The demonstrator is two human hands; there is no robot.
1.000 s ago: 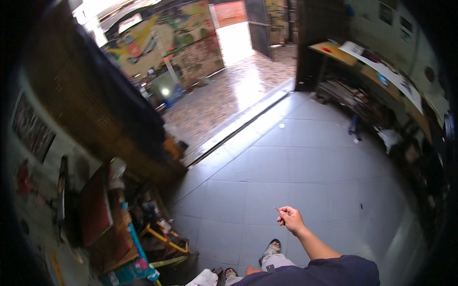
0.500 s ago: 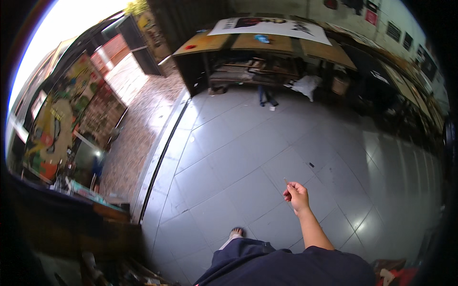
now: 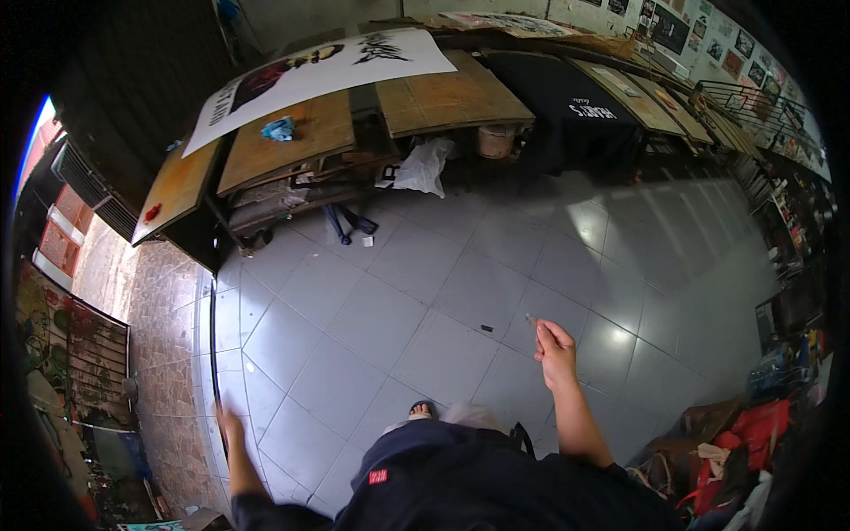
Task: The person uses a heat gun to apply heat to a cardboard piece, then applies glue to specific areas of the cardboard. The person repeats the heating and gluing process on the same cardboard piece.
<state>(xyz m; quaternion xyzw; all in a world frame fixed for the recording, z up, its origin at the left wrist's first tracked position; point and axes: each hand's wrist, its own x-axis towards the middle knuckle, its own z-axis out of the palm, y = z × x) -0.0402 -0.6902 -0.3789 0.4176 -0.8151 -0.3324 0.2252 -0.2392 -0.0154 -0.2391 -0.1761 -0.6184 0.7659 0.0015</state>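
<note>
My right hand (image 3: 556,352) is raised in front of me over the tiled floor, its fingers pinched together. Between thumb and fingers it holds a small thin stick (image 3: 530,319) with a pale tip; its exact kind is too small to make out. Low on the left hangs my left hand (image 3: 232,428), smeared by motion, near the dark track along the floor's edge. I cannot tell whether its fingers are closed, and nothing shows in them.
Wooden work tables (image 3: 301,142) run along the far side, bearing a large printed white sheet (image 3: 266,84) and a crumpled blue cloth (image 3: 279,129). A small black piece (image 3: 487,328) lies on the floor. Bags and a red cloth (image 3: 763,431) are heaped at the right.
My view has turned to the right, bringing in more tables and the heap. My left hand has come into view at the lower left. My right hand still pinches the small stick.
</note>
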